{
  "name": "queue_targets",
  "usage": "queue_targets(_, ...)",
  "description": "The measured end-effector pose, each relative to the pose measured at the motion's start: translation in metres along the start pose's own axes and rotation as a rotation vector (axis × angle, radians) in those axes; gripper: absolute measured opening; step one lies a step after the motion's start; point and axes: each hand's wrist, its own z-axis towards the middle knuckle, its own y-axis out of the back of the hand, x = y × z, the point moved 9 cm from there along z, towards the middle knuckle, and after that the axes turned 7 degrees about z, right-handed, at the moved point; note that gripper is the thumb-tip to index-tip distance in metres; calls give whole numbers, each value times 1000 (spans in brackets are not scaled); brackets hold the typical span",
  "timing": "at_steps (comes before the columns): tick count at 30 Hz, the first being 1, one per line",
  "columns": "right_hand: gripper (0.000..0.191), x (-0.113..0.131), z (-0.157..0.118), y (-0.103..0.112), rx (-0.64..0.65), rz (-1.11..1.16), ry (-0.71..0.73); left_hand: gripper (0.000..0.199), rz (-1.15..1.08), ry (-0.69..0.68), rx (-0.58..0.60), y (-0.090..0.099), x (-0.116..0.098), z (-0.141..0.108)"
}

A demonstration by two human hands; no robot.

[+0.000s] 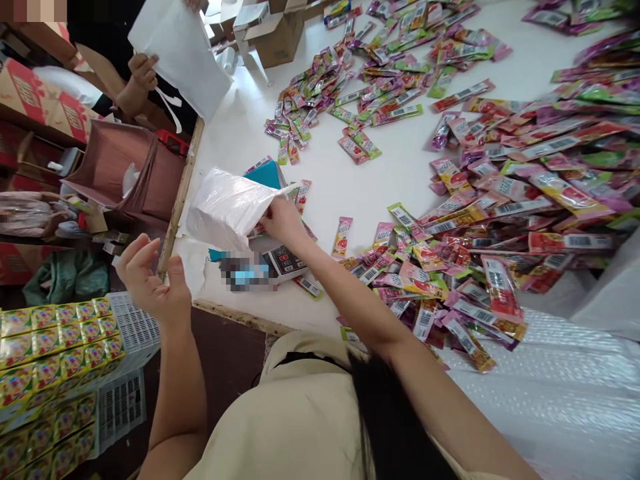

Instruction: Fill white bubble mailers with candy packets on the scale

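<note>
Close to the body, at the lower left, the left forearm is rising almost upright, and the left hand (157, 287) is hovering just off the tabletop (370, 190) edge, palm turned inward, its fingers released, loosely curled and spread. From the right, the other arm is stretching diagonally across the tabletop, elbow slightly bent. Its right hand (286, 223) is reaching to the mouth of a white plastic bag (225, 207), which is lying near the table's left corner; the fingers are partly hiding there, so whether they are gripping cannot be told. Just beside the bag, on the near side, a black keypad (285, 259) is showing. Rightward, colourful packets (500, 180) are lying heaped. Farther off, a co-worker's hand (144, 72) is holding a white sack (183, 60); cardboard boxes (275, 37) are standing beyond.
</note>
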Motion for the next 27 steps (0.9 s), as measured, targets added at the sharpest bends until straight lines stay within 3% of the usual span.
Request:
queue_targets(5, 17, -23, -29, 44, -154, 196, 164, 32, -30, -10, 33, -4, -8, -4)
queue_targets(7, 15, -44, -44, 59, -167, 342, 108, 29, -28, -33, 31, -3, -14, -4)
queue_targets(11, 30, -88, -84, 92, -150, 585, -51, 24, -26, -21, 31, 2, -15, -5)
queue_targets(15, 33, -112, -125, 145, -302, 626, -81, 24, -76, 12, 60, 0, -13, -10)
queue_targets(20, 35, -125, -161, 198, -509, 557, -97, 24, -75, -13, 87, -4, -22, -9)
queue_targets(23, 36, -130, -176, 216, -584, 533, -96, 24, -75, 1, 96, -6, -23, -9)
queue_targets(27, 37, -129, -182, 215, -560, 535, -108, 22, -97, -16, 103, -9, -26, -11)
